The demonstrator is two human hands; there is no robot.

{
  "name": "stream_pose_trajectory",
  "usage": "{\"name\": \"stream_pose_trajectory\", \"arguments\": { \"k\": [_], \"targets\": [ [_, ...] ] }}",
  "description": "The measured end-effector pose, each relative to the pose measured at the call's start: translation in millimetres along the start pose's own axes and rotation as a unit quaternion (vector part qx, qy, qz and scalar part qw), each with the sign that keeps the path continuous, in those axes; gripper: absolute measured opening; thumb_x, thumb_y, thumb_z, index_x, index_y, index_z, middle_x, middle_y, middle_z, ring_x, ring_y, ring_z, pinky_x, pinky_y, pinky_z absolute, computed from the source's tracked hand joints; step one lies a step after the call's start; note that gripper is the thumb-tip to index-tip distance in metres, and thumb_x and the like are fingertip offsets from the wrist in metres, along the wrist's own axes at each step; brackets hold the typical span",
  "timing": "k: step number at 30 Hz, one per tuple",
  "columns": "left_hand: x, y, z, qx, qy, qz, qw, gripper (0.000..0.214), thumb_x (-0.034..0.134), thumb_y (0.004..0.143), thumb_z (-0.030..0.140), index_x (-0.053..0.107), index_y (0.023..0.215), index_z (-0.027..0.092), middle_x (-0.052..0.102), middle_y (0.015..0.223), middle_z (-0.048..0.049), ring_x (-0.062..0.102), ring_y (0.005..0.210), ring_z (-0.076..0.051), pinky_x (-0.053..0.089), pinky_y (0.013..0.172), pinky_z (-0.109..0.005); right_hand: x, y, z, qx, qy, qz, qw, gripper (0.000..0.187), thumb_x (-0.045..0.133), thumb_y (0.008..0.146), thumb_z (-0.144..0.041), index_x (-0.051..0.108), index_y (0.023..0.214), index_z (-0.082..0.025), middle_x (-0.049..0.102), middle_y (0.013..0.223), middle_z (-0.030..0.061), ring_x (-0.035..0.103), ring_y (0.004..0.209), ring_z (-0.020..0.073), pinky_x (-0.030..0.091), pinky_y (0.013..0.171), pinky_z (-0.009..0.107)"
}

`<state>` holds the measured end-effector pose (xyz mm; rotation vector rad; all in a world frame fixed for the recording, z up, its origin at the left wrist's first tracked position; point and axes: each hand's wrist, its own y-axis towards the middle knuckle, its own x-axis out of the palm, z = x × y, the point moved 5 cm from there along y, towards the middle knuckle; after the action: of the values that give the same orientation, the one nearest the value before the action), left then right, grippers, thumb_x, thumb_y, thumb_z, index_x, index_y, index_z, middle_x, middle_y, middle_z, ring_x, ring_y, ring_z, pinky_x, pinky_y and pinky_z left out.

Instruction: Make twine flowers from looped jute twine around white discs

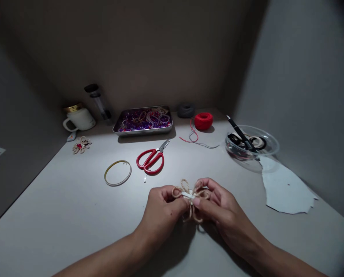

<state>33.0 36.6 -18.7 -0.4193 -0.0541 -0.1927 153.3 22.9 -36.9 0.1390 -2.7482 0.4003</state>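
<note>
Between my two hands is a flower of looped jute twine (pixel 185 186), held just above the table, with a small white strip (pixel 187 195) across its middle. My left hand (pixel 163 207) pinches the flower's left side, thumb near the strip. From the right, my right hand (pixel 221 207) grips it with thumb and fingers, the thumb tip at the strip's right end. Part of the loops is hidden behind my fingers. Beyond my hands lie red-handled scissors (pixel 150 161), blades pointing away, and a thin ring-shaped band (pixel 117 184).
A metal tray (pixel 144 133) of purple beads stands at the back. Red yarn (pixel 203 121) and grey yarn (pixel 186 110) sit beside it. At right are a clear bowl (pixel 273 144), a pen (pixel 238 130) and white card (pixel 287 188). A mug (pixel 81 118) and another twine flower (pixel 81 145) are left.
</note>
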Motion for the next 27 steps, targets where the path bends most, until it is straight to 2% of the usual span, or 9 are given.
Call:
{"name": "stream_pose_trajectory", "arguments": {
  "k": [3, 4, 6, 8, 10, 14, 18, 23, 27],
  "targets": [
    [-2.2, 2, -1, -0.006, -0.024, -0.002, 1.0, 0.016, 0.056, 0.055, 0.014, 0.043, 0.046, 0.016, 0.043, 0.037, 0.0058, 0.034, 0.037, -0.005, 0.023, 0.04, -0.019, -8, -4, -12, -0.077, -0.079, 0.04, 0.993, 0.024, 0.062, 0.072, -0.031, 0.051, 0.091, -0.02, 0.058, 0.085, 0.0041, 0.056, 0.074, 0.0172, 0.046, 0.059, 0.026],
    [-2.8, 3, -2, -0.009, -0.021, -0.005, 1.0, 0.016, 0.055, 0.055, 0.013, 0.042, 0.046, 0.017, 0.043, 0.037, 0.006, 0.034, 0.036, -0.005, 0.022, 0.039, -0.019, -11, -6, -18, -0.112, -0.132, 0.067, 0.983, 0.023, 0.061, 0.072, -0.029, 0.052, 0.091, -0.02, 0.057, 0.087, 0.0049, 0.055, 0.076, 0.0179, 0.046, 0.059, 0.027],
    [-3.1, 4, -4, -0.022, 0.0, -0.02, 1.0, 0.015, 0.054, 0.054, 0.012, 0.043, 0.045, 0.017, 0.044, 0.037, 0.0059, 0.033, 0.035, -0.005, 0.022, 0.038, -0.019, -12, -8, -28, -0.184, -0.257, 0.098, 0.943, 0.012, 0.061, 0.072, -0.025, 0.056, 0.082, -0.02, 0.056, 0.078, 0.0031, 0.052, 0.065, 0.0154, 0.043, 0.053, 0.025],
    [-2.0, 4, -6, -0.03, 0.026, -0.041, 0.998, 0.013, 0.054, 0.054, 0.012, 0.044, 0.046, 0.017, 0.045, 0.037, 0.0055, 0.034, 0.035, -0.005, 0.024, 0.038, -0.019, -6, -10, -31, -0.235, -0.357, 0.074, 0.901, 0.002, 0.06, 0.073, -0.021, 0.058, 0.072, -0.02, 0.054, 0.066, 0.0008, 0.048, 0.052, 0.0128, 0.039, 0.046, 0.025],
    [-0.4, 3, -7, -0.026, 0.042, -0.064, 0.997, 0.012, 0.054, 0.055, 0.012, 0.047, 0.047, 0.016, 0.048, 0.038, 0.0045, 0.037, 0.036, -0.006, 0.026, 0.039, -0.02, 1, -9, -28, -0.248, -0.405, 0.029, 0.88, 0.006, 0.058, 0.074, -0.019, 0.06, 0.068, -0.019, 0.055, 0.062, 0.0007, 0.049, 0.049, 0.0128, 0.039, 0.044, 0.025],
    [-1.0, 3, -9, -0.026, 0.065, -0.078, 0.995, 0.009, 0.054, 0.059, 0.013, 0.051, 0.051, 0.015, 0.053, 0.043, 0.0025, 0.041, 0.038, -0.007, 0.029, 0.04, -0.019, 3, -7, -22, -0.231, -0.434, 0.001, 0.871, 0.006, 0.057, 0.075, -0.016, 0.063, 0.074, -0.018, 0.06, 0.064, 0.0017, 0.054, 0.052, 0.0136, 0.043, 0.047, 0.025],
    [-3.1, 4, -9, -0.026, 0.076, -0.068, 0.994, 0.01, 0.054, 0.06, 0.013, 0.053, 0.05, 0.015, 0.05, 0.043, 0.004, 0.039, 0.038, -0.006, 0.028, 0.04, -0.019, 5, -7, -24, -0.245, -0.451, -0.019, 0.858, 0.01, 0.055, 0.075, -0.015, 0.064, 0.074, -0.018, 0.061, 0.066, 0.0025, 0.057, 0.056, 0.0147, 0.045, 0.052, 0.026],
    [-3.8, 4, -10, -0.028, 0.083, -0.053, 0.995, 0.012, 0.053, 0.06, 0.013, 0.052, 0.048, 0.015, 0.049, 0.041, 0.0035, 0.038, 0.037, -0.006, 0.028, 0.04, -0.019, 5, -7, -21, -0.203, -0.43, -0.029, 0.879, 0.009, 0.053, 0.072, -0.012, 0.059, 0.068, -0.018, 0.058, 0.066, 0.0022, 0.053, 0.052, 0.0134, 0.042, 0.045, 0.024],
    [-1.9, 4, -12, -0.014, 0.081, -0.067, 0.994, 0.012, 0.052, 0.06, 0.014, 0.051, 0.048, 0.015, 0.053, 0.043, 0.0014, 0.038, 0.039, -0.007, 0.028, 0.041, -0.02, 4, -9, -22, -0.216, -0.427, -0.023, 0.878, 0.012, 0.054, 0.075, -0.013, 0.062, 0.081, -0.02, 0.06, 0.068, 0.0011, 0.054, 0.054, 0.0138, 0.044, 0.05, 0.026]
  ]
}}
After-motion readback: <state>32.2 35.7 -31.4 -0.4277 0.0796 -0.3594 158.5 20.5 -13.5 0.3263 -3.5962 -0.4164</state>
